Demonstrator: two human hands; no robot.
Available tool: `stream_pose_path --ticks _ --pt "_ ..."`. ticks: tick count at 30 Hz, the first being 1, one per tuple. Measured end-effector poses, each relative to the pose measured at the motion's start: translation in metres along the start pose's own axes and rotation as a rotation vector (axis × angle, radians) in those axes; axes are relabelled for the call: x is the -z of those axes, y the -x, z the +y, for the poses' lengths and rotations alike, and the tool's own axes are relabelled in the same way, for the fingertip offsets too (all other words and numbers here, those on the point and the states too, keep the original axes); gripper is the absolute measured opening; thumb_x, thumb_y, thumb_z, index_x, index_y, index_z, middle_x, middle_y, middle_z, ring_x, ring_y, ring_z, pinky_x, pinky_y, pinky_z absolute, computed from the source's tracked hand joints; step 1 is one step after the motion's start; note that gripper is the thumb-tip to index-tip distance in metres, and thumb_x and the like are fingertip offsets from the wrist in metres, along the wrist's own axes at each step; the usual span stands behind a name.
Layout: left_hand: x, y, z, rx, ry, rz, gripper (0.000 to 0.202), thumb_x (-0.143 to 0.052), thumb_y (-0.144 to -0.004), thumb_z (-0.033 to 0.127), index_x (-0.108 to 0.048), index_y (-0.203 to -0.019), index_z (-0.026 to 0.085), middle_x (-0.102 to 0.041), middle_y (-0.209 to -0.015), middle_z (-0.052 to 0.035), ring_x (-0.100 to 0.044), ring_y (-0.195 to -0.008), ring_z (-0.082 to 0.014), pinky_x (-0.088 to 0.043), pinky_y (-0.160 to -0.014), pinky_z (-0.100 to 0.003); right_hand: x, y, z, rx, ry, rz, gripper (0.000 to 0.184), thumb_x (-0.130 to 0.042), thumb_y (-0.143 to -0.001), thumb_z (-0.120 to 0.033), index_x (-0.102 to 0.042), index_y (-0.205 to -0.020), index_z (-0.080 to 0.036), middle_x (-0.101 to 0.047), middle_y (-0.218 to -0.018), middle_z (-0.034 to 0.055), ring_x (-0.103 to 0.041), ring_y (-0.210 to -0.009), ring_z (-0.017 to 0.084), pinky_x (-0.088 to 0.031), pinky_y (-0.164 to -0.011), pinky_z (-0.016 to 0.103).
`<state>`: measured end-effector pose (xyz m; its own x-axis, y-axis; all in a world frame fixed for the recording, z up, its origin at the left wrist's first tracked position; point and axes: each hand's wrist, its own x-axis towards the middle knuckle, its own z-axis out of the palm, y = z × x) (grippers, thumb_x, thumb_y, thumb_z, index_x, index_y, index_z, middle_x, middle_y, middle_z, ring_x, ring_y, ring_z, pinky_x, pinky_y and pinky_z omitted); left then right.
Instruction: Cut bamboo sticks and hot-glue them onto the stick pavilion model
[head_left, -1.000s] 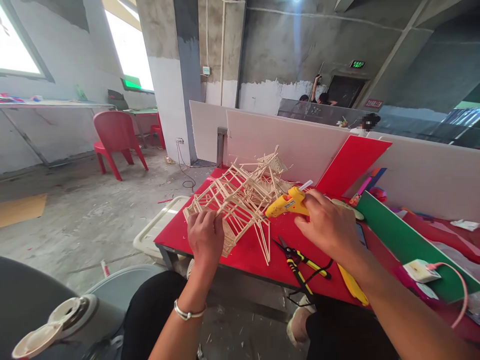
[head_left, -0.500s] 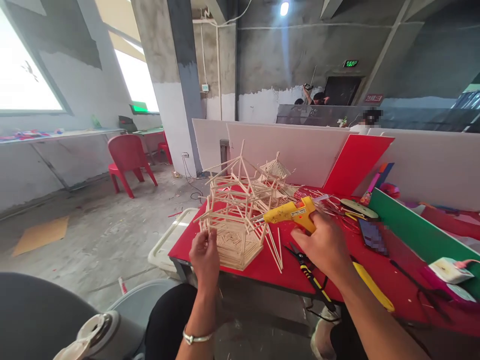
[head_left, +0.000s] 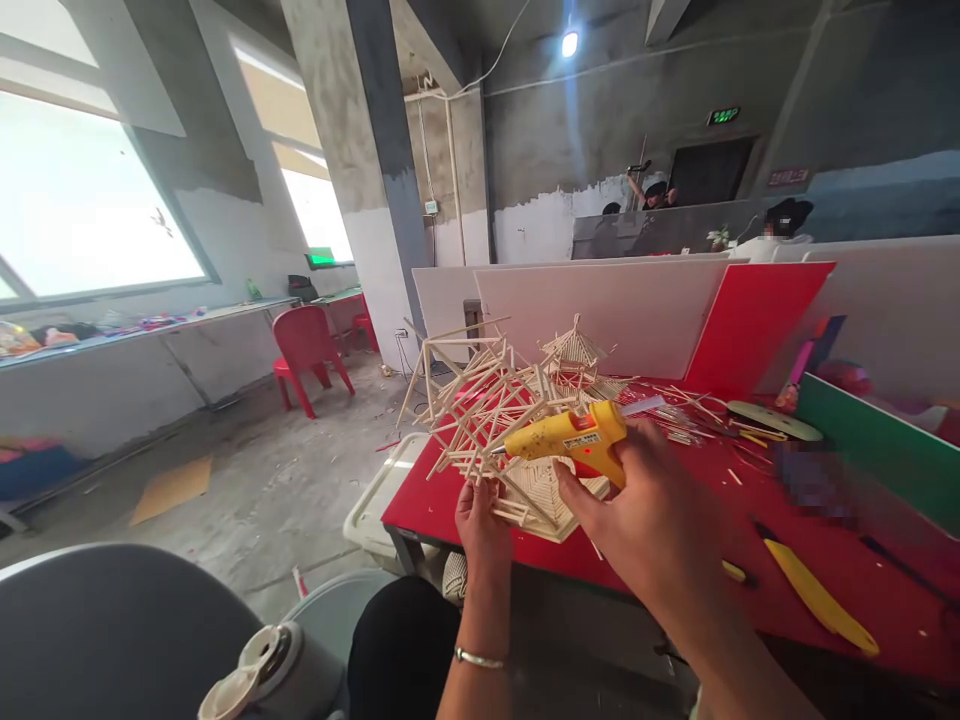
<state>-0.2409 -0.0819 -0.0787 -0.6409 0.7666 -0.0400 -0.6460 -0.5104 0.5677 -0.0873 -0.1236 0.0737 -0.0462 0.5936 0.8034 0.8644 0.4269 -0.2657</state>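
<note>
Left hand (head_left: 484, 520) grips the lower edge of the stick frame model (head_left: 472, 400), fingers closed on a few sticks near its woven hexagonal base (head_left: 541, 492). The model is tipped over on its side, up off the table (head_left: 750, 560), above the near left corner. Open lattice of thin pale sticks, ends poking out all ways. Silver bracelet (head_left: 480, 657) on the left wrist.

Right hand (head_left: 652, 510) is clenched around the handle of the yellow glue gun (head_left: 566, 440). Gun lies level, nozzle pointing left, tip in among the sticks of the frame. Cannot tell whether the tip touches a stick.

Behind the frame a smaller stick pavilion (head_left: 574, 350) stands upright on the table. Loose sticks (head_left: 690, 415) are scattered on the red top to the right of it, a pale flat disc (head_left: 765, 420) just beyond them. Yellow-handled tool (head_left: 817, 600) lies on the near right of the table, well apart from both hands. Red board (head_left: 750, 320) leans on the white partition (head_left: 637, 305) at the back; green board (head_left: 877, 450) to the far right.

White bin (head_left: 371, 505) on the floor beside the table's left edge. Red chair (head_left: 304, 350) far left, by the wall. Grey container with a pale lid (head_left: 255, 670) at bottom left, near the person's knee.
</note>
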Motion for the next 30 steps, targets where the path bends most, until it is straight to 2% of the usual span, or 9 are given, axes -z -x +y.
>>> stream_pose_path --ticks 3,6,9,12,18,30 --pt "-0.004 0.003 -0.004 0.015 0.017 -0.047 0.03 -0.084 -0.066 0.039 -0.07 -0.079 0.015 -0.068 -0.072 -0.001 -0.064 -0.065 -0.0123 -0.048 -0.067 -0.025 -0.001 0.002 -0.003 0.038 0.004 0.011 0.035 -0.065 -0.079 -0.052 -0.061 -0.091 -0.019 -0.065 -0.09 0.0041 -0.06 -0.063 0.016 -0.03 -0.047 0.026" --pt "-0.007 0.005 -0.006 0.038 0.011 -0.058 0.033 -0.083 -0.068 0.04 -0.071 -0.085 0.015 -0.071 -0.079 -0.0044 -0.067 -0.071 -0.0149 -0.049 -0.069 -0.027 -0.001 0.003 -0.006 0.035 0.033 0.01 0.028 -0.065 -0.08 -0.045 -0.06 -0.09 -0.019 -0.064 -0.088 0.004 -0.057 -0.058 0.014 -0.026 -0.044 0.026" --pt "-0.009 0.006 -0.006 0.072 0.0 -0.031 0.036 -0.083 -0.066 0.042 -0.071 -0.085 0.014 -0.071 -0.076 -0.0056 -0.068 -0.07 -0.0172 -0.049 -0.068 -0.028 -0.001 0.004 -0.008 0.018 0.047 -0.003 0.023 -0.063 -0.08 -0.04 -0.06 -0.09 -0.019 -0.064 -0.089 0.0049 -0.056 -0.056 0.013 -0.025 -0.044 0.026" --pt "-0.012 0.009 -0.007 0.094 -0.007 -0.04 0.037 -0.082 -0.067 0.044 -0.07 -0.085 0.015 -0.07 -0.073 -0.0048 -0.068 -0.068 -0.0179 -0.048 -0.065 -0.027 -0.001 0.003 -0.01 0.028 0.036 -0.027 0.02 -0.062 -0.079 -0.035 -0.061 -0.091 -0.02 -0.063 -0.091 0.0052 -0.058 -0.059 0.014 -0.026 -0.044 0.026" --pt "-0.016 0.015 -0.01 0.116 -0.024 -0.045 0.028 -0.081 -0.068 0.037 -0.07 -0.081 0.015 -0.066 -0.065 -0.0001 -0.059 -0.054 -0.012 -0.044 -0.058 -0.024 -0.004 0.004 -0.014 0.04 0.003 -0.05 0.017 -0.063 -0.078 -0.027 -0.062 -0.093 -0.019 -0.065 -0.096 0.0056 -0.06 -0.062 0.014 -0.029 -0.046 0.025" --pt "-0.019 0.018 -0.012 0.13 0.025 -0.105 0.024 -0.081 -0.068 0.03 -0.071 -0.084 0.015 -0.071 -0.077 -0.0034 -0.067 -0.071 -0.0185 -0.051 -0.073 -0.031 -0.008 0.004 -0.018 0.069 0.025 -0.051 0.013 -0.062 -0.078 -0.025 -0.061 -0.089 -0.02 -0.066 -0.095 0.0041 -0.062 -0.062 0.015 -0.027 -0.045 0.026"
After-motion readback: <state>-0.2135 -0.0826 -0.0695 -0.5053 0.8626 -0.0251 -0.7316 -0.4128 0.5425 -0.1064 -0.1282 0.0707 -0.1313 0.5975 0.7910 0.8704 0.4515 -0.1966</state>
